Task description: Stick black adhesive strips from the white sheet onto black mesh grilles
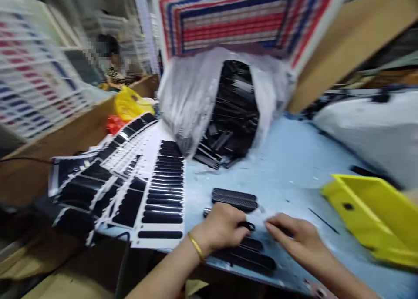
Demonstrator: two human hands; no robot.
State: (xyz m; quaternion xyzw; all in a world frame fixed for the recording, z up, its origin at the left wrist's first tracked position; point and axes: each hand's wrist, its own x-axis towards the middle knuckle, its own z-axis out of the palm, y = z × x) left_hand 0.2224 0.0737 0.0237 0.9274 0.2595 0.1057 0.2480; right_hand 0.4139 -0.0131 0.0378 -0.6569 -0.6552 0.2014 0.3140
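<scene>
My left hand [222, 227], with a yellow bangle at the wrist, is closed around a small black elongated piece [248, 225]; its rounded end sticks out past the fingers. Just to the right, my right hand [295, 233] has thumb and forefinger pinched together, apart from the left; whatever may be between them is too small to make out. Beyond the left hand lies a black piece with a textured surface [234, 198]. Nearer the table edge, partly under that hand, are more long black pieces [254, 259].
Sheets of black stickers [165, 194] fan out at left. A clear plastic bag [189, 103] spills black strips [237, 107] at the back. A yellow bin [369, 220] and thin black stick [323, 220] are on the right. A person [122, 72] sits in the background.
</scene>
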